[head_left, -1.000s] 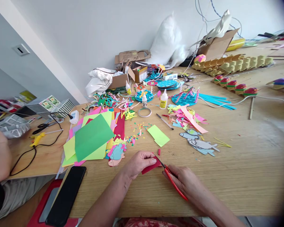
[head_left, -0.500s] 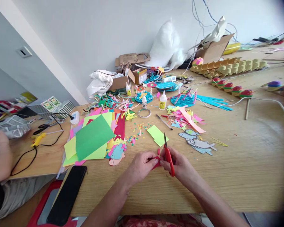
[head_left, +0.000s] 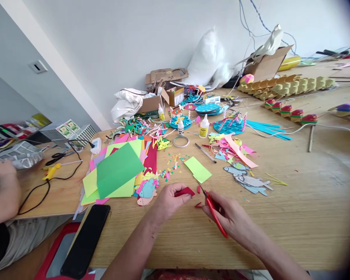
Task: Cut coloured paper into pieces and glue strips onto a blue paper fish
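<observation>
Between the thumb and fingers of my left hand [head_left: 171, 200] is a small piece of dark red paper [head_left: 185, 191]. My right hand [head_left: 229, 212] is wrapped round red-handled scissors [head_left: 214, 214], their dark blades pointing away and to the left, apart from the paper. A thin red paper scrap [head_left: 198, 205] lies by my right fingertips. Just past the paper is another small red scrap [head_left: 198, 189] on the table. Beyond the scissor tips lies a light green paper piece [head_left: 197, 170].
Coloured paper sheets [head_left: 119, 171] are stacked to the left, with fish cutouts [head_left: 147, 190] beside them. Grey fish cutouts [head_left: 249, 179] lie to the right. A phone [head_left: 86, 241] rests at the front left edge. Glue bottles [head_left: 203, 127] stand further back. Another person's arm [head_left: 1, 194] is at far left.
My hands have moved apart. The scissors have come away from the red paper and dropped lower right, and a thin red scrap now shows by my right fingers.
</observation>
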`<state>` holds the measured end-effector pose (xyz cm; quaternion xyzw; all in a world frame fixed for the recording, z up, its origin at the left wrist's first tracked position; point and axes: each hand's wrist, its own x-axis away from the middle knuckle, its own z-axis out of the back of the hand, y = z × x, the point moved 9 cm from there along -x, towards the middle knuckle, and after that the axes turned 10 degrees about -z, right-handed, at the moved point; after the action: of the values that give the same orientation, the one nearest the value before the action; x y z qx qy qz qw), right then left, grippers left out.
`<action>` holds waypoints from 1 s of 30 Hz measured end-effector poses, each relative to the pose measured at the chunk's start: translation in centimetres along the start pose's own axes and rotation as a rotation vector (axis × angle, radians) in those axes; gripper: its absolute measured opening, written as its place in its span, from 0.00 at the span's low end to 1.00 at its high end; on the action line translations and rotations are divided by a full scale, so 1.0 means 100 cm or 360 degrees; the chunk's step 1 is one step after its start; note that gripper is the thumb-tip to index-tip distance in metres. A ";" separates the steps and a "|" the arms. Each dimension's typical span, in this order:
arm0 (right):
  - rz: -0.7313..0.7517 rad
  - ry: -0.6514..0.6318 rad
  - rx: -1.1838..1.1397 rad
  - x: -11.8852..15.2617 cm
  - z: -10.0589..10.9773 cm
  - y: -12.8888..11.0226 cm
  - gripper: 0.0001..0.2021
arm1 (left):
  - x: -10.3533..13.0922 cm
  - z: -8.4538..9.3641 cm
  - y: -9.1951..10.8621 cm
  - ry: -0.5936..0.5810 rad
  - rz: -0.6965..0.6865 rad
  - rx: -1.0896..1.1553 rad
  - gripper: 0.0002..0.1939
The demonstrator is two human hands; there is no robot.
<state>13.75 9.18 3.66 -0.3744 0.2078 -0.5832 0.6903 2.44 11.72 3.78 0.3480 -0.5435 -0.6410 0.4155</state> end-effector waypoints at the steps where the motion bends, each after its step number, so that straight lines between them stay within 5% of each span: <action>1: 0.0006 -0.0046 0.0065 0.003 -0.002 0.001 0.12 | 0.001 0.003 0.001 0.0011 0.0009 0.0017 0.09; 6: -0.0025 -0.0139 0.0283 0.012 -0.009 0.009 0.14 | 0.001 0.012 0.007 0.0073 -0.0030 0.0009 0.09; 30: 0.0025 -0.0132 0.0294 0.010 -0.013 0.000 0.15 | -0.001 -0.005 0.008 -0.0038 0.0020 0.0106 0.12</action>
<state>13.04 7.86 2.99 -0.3313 0.1273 -0.5784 0.7345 3.02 11.53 4.45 0.3505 -0.5717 -0.6240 0.4012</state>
